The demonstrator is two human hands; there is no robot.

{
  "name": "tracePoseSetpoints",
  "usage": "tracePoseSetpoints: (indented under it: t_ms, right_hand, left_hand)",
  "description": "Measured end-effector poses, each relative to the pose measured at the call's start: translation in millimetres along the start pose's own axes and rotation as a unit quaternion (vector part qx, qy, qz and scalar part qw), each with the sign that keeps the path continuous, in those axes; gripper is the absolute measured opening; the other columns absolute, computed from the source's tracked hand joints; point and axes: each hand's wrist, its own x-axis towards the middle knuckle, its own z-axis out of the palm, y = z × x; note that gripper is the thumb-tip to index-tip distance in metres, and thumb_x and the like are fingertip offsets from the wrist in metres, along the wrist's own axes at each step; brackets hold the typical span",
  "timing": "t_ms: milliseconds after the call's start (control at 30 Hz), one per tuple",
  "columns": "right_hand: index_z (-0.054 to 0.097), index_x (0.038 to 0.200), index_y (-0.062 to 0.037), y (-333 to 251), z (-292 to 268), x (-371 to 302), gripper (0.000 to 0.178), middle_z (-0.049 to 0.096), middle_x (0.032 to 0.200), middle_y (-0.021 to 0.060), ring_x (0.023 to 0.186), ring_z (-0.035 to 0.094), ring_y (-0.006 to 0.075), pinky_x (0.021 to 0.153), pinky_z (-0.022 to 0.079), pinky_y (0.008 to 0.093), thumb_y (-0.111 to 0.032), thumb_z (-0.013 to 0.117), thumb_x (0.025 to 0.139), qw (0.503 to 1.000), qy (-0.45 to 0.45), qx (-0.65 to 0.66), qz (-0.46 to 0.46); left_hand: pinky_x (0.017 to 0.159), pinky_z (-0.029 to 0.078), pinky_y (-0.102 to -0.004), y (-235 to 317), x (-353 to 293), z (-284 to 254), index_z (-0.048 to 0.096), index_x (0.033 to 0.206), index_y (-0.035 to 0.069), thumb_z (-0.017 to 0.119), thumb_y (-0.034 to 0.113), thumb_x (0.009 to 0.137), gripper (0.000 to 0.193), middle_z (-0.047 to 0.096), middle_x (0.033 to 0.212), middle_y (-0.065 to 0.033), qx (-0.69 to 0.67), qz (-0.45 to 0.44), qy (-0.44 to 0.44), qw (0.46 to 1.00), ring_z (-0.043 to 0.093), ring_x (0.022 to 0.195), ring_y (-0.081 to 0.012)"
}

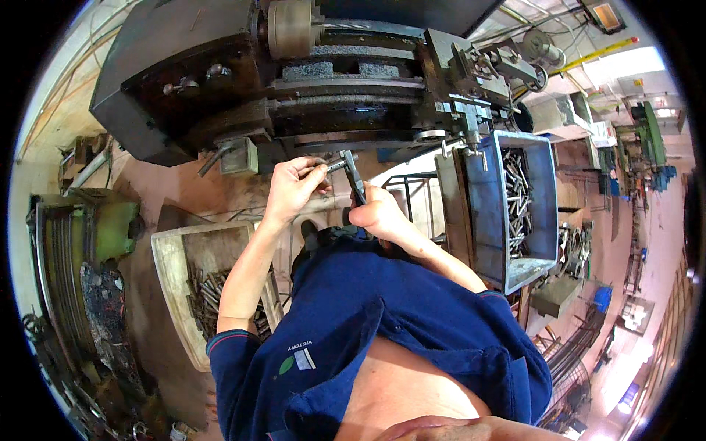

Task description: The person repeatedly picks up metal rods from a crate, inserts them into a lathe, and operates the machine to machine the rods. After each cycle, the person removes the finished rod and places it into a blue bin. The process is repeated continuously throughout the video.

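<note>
In front of my chest, my left hand (296, 188) pinches a short metal rod (336, 166) between thumb and fingers. My right hand (380, 214) is wrapped round a dark caliper-like tool (353, 176), which stands nearly upright. The tool's upper end meets the tip of the rod. Whether its jaws close on the rod is too small to tell. Beyond both hands is a lathe (346, 92) with a round chuck (290, 29) at its left end and a drill bit (368, 27) lying in line with it.
To my right stands a blue bin (549, 213) with many metal rods (517, 195) in it. A cream bin (168, 283) at my left also holds rods (209, 294). A green machine (110, 228) is at the far left. The lathe's handwheel (430, 135) juts out near the blue bin.
</note>
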Motion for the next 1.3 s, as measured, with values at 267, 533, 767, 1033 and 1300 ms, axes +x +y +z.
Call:
tracePoseSetpoints:
  t_ms: [267, 533, 767, 1033, 1300]
  right_hand:
    - [0.051, 0.08, -0.0001, 10, 17, 0, 0.023, 0.053, 0.073, 0.0042, 0.066, 0.049, 0.0142, 0.059, 0.038, 0.0263, -0.011, 0.054, 0.06, 0.987, -0.005, 0.155, 0.047]
    - [0.045, 0.075, -0.0044, 2, 26, -8, 0.019, 0.045, 0.066, 0.0002, 0.062, 0.041, 0.0112, 0.055, 0.033, 0.025, -0.009, 0.054, 0.058, 0.975, 0.021, 0.21, 0.068]
    - [0.047, 0.082, -0.0039, 14, 19, 6, 0.027, 0.047, 0.072, 0.0015, 0.068, 0.043, 0.0113, 0.06, 0.036, 0.0249, -0.007, 0.057, 0.058, 0.967, 0.091, 0.233, 0.042]
    - [0.046, 0.083, -0.0055, 30, -16, 69, 0.022, 0.044, 0.07, -0.0016, 0.061, 0.04, 0.0092, 0.052, 0.033, 0.0252, -0.001, 0.055, 0.062, 0.926, 0.131, 0.355, 0.001]
    - [0.045, 0.08, -0.0032, 41, -80, 147, 0.023, 0.043, 0.066, 0.0001, 0.061, 0.039, 0.0096, 0.052, 0.035, 0.025, -0.008, 0.057, 0.06, 0.92, 0.124, 0.369, -0.045]
  left_hand:
    - [0.055, 0.05, -0.0231, -13, 10, -14, 0.059, 0.093, -0.008, 0.06, 0.016, 0.084, 0.026, 0.062, 0.071, -0.0094, -0.031, 0.0, -0.041, 0.999, 0.061, 0.061, -0.0142]
    - [0.054, 0.05, -0.0234, -14, 11, -15, 0.061, 0.09, -0.006, 0.06, 0.016, 0.084, 0.022, 0.063, 0.071, -0.0089, -0.042, 0.005, -0.062, 0.997, 0.061, 0.061, -0.0134]
    - [0.064, 0.049, -0.0245, -8, 15, -12, 0.056, 0.102, -0.005, 0.06, 0.017, 0.084, 0.028, 0.062, 0.079, -0.0069, -0.068, 0.003, -0.059, 0.996, 0.061, 0.07, -0.0126]
    - [0.093, 0.039, -0.0325, -36, 9, 39, 0.044, 0.12, -0.004, 0.068, 0.015, 0.075, 0.054, 0.052, 0.115, -0.011, 0.06, -0.008, -0.187, 0.98, 0.05, 0.105, -0.0181]
    - [0.081, 0.047, -0.0295, -33, 97, 93, 0.043, 0.115, 0.0, 0.072, 0.007, 0.068, 0.056, 0.054, 0.1, -0.0062, -0.093, -0.096, -0.191, 0.972, 0.054, 0.093, -0.0158]
